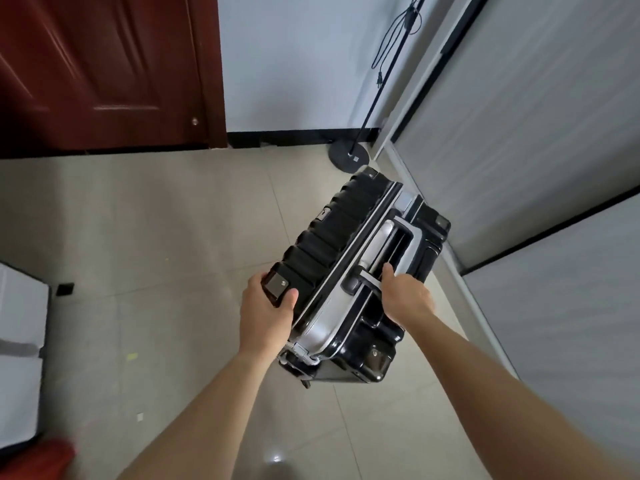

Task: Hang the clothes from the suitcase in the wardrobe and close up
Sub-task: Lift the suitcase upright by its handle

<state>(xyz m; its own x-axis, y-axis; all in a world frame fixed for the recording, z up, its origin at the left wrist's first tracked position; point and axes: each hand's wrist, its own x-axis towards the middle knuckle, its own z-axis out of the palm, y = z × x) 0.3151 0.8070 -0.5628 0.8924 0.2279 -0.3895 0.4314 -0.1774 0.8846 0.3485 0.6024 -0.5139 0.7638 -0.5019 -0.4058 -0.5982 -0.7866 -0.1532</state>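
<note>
A: L hand?
B: Left hand (268, 306) grips the suitcase (332, 237) at its near-left top corner. Thumb lies over the metal corner plate, fingers wrap round the far side.
A: R hand?
B: Right hand (407, 296) is curled round the silver handle (410, 233) on the case top, at its near end. Thumb is up along the bar, other fingers are hidden under it.
A: Case state?
B: Black ribbed shell w/ silver frame, both halves shut together. Seen from above and leaning. Can't tell if its wheels touch the floor (156, 237).
A: Where is it?
B: Along the right edge of the floor, just beside the wardrobe (519, 150). The wardrobe's grey sliding panels are shut.
A: Further out?
B: Round black lamp base (349, 155) sits in the far-right floor corner, near the case's far end, w/ a thin pole (388, 74) & a dangling cable. Red-brown door (104, 64) at the far-left edge, shut. White unit (20, 323) at the left edge. A red blur (52, 455) at the near-left corner, can't ID it.
</note>
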